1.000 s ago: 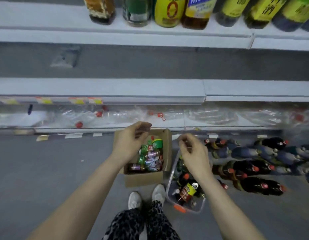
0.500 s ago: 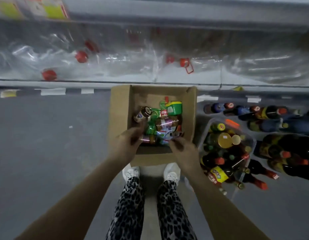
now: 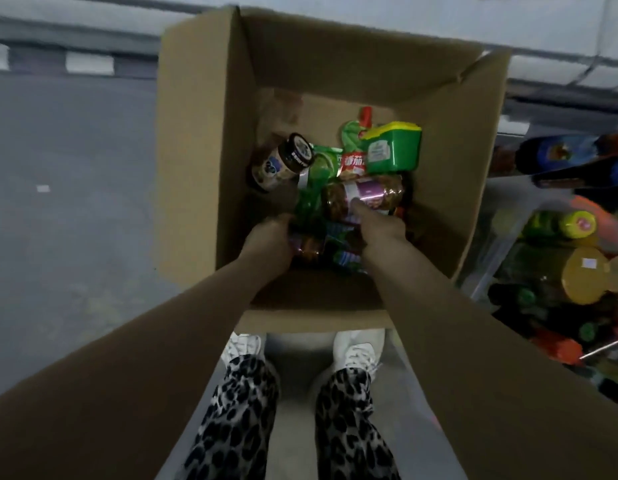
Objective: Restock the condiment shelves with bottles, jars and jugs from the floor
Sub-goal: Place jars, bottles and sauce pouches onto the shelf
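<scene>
1. Where the cardboard box stands open on the floor, the stock for the shelves lies loose inside it: a purple-labelled jar on its side near the middle, a dark-lidded jar tilted towards the left wall, a green tub with a yellow lid at the far right, and green pouches between them.
2. The right hand is inside the box. One straight digit lies on the label of the purple-labelled jar. The other fingers are hidden under the hand, so a closed grip cannot be confirmed.
3. The left hand is also inside the box, at the near left of the contents. Its fingers curl down beside a small jar lying low at the near side. The fingertips are out of sight, so it cannot be told whether the hand has hold of it.
4. Both forearms enter the box over its near wall.
5. White shoes and leopard-print trousers show just below the near wall.
6. A clear plastic bin stands just beside the right wall of the box and holds upright bottles, among them a yellow-capped bottle.
7. Dark bottles lie on the floor beyond the bin.
</scene>
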